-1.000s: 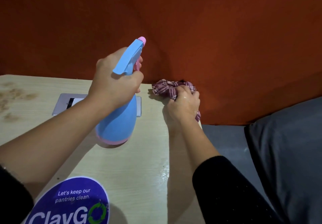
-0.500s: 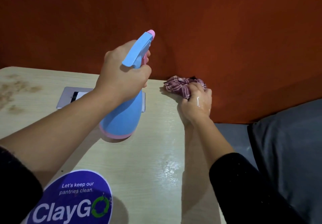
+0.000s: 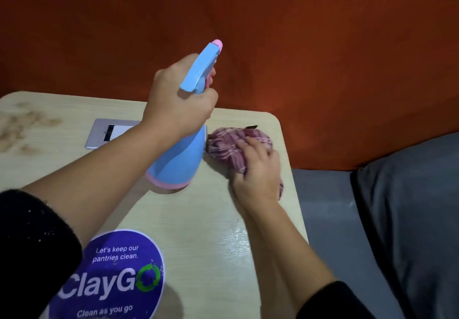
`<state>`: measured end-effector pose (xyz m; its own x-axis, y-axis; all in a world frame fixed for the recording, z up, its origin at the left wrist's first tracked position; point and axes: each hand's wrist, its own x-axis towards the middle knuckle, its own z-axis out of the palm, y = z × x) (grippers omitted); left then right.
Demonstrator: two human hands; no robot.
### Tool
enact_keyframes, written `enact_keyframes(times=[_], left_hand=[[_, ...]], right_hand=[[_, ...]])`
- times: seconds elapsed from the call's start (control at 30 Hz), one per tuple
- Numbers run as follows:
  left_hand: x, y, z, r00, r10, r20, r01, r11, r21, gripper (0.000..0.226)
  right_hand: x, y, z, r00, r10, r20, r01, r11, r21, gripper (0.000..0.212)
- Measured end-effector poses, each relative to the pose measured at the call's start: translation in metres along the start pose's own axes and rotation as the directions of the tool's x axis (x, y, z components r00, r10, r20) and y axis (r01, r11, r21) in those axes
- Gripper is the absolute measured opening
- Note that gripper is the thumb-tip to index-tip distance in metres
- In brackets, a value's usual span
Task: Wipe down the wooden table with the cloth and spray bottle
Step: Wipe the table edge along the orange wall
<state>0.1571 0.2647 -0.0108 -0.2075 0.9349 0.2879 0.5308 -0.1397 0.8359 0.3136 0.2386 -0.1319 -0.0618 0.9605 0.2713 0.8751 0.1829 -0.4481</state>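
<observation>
My left hand (image 3: 177, 106) grips the neck and trigger of a blue spray bottle (image 3: 180, 162) with pink trim, held tilted just above the light wooden table (image 3: 213, 231), nozzle aimed toward the wall. My right hand (image 3: 258, 169) presses a bunched pink plaid cloth (image 3: 228, 145) onto the table near its far right corner, fingers curled over the fabric. The cloth lies right beside the bottle's base. A wet sheen shows on the wood in front of my right forearm.
A silver socket plate (image 3: 104, 133) is set in the table behind my left arm. A round purple "ClayGo" sticker (image 3: 111, 279) sits near the front. Brownish stains (image 3: 22, 130) mark the far left. An orange wall (image 3: 298, 45) backs the table; a grey cushion (image 3: 409, 219) lies right.
My right hand dragged the cloth from the back corner by the wall toward me and closer to the bottle. My left hand kept holding the bottle above the table.
</observation>
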Motion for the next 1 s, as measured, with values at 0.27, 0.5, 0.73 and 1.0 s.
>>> enact_keyframes(times=[0.27, 0.5, 0.73, 1.0], left_hand=[[-0.003, -0.001, -0.001, 0.999, 0.037, 0.032, -0.037, 0.999, 0.011, 0.021], [-0.003, -0.002, -0.002, 0.999, 0.027, 0.023, -0.027, 1.000, 0.009, 0.020], [0.003, 0.000, 0.005, 0.998, 0.041, 0.048, -0.044, 0.997, 0.062, 0.021], [0.009, -0.004, 0.004, 0.999, -0.002, 0.040, 0.002, 1.000, 0.005, 0.024]], right_hand=[[0.043, 0.056, -0.020, 0.950, 0.309, -0.050, -0.308, 0.951, 0.017, 0.051], [0.024, -0.004, -0.003, 0.998, -0.019, -0.067, 0.019, 1.000, -0.014, 0.058], [0.047, -0.013, 0.014, 0.975, -0.110, 0.194, 0.137, 0.981, -0.135, 0.055], [0.086, 0.023, 0.010, 0.996, -0.020, 0.087, 0.029, 0.995, -0.095, 0.043]])
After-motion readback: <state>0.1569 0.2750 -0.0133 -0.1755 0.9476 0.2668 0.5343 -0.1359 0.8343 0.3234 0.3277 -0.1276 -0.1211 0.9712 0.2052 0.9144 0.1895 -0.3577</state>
